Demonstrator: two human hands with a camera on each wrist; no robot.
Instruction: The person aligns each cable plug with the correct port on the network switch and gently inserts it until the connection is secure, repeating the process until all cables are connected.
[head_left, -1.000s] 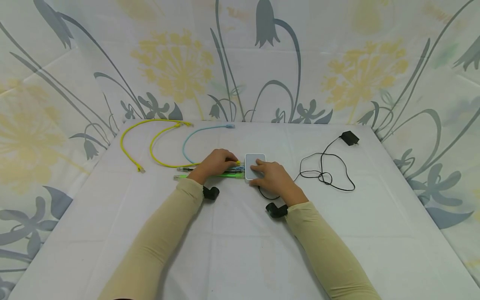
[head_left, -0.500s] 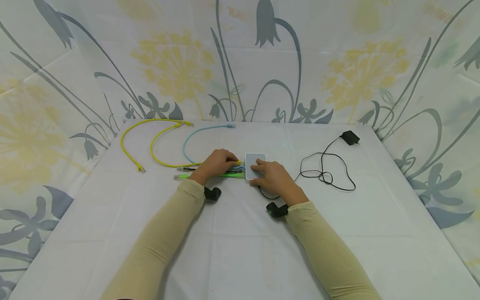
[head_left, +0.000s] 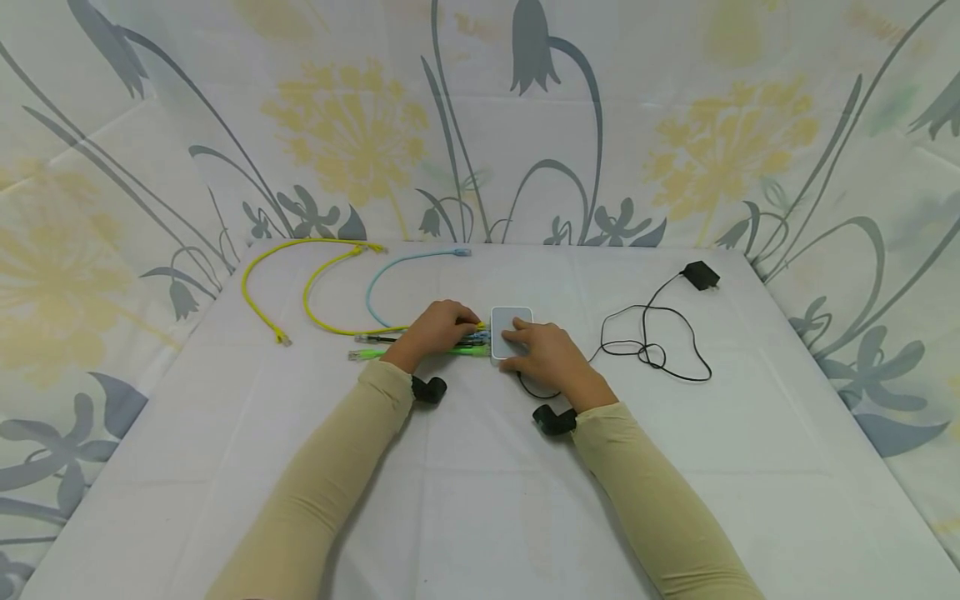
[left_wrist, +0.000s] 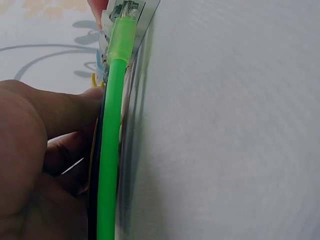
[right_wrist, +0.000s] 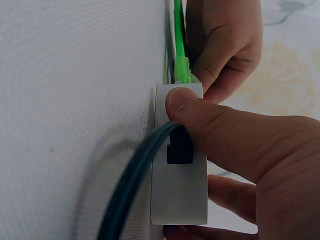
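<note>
A small white network switch (head_left: 501,320) lies flat at the table's middle. My right hand (head_left: 551,358) holds it, thumb on its near side beside the black power plug (right_wrist: 181,152), other fingers over the top and far side. At its left side, my left hand (head_left: 432,332) pinches the end of a yellow network cable (head_left: 330,327); the fingers partly hide that plug. A bright green cable (left_wrist: 111,130) is plugged into the nearest port. Between green and yellow run a black cable (head_left: 371,339) and a light blue one, mostly covered by the left hand.
Another yellow cable (head_left: 253,304) curves at the back left. The light blue cable (head_left: 397,261) loops toward the back edge. On the right lie a black power adapter (head_left: 700,276) and its tangled cord (head_left: 693,333). A flower-patterned cloth (head_left: 480,125) hangs behind the white table.
The left hand and forearm have shifted slightly to the right, toward the switch, and the yellow cable's loop has moved a little with them. My right hand and the switch stay put.
</note>
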